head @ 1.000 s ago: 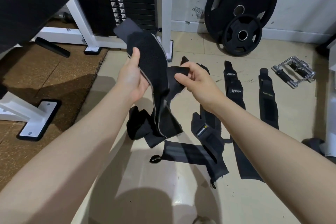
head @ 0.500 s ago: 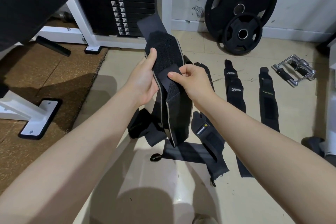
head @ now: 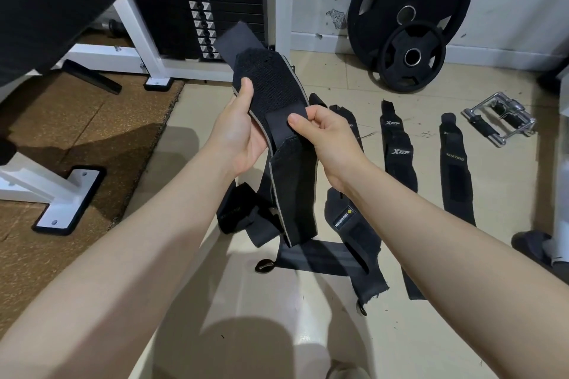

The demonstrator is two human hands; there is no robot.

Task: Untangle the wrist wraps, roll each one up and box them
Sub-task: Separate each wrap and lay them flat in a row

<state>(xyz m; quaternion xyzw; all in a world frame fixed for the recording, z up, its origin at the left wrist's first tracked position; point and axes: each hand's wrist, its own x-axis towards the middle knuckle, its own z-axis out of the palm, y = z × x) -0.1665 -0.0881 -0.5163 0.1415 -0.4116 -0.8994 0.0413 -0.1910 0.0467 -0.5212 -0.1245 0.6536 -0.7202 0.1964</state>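
While the left hand (head: 238,135) grips the wrap (head: 274,92) and the right hand (head: 326,135) pinches its strap (head: 281,123), the person should peel steadily, keeping tension.

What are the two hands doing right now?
Left hand: grips the wrist wrap.
Right hand: pinches the same wrap's strap.

Wraps (head: 397,157) on floor (head: 400,332) — plates (head: 412,9) behind
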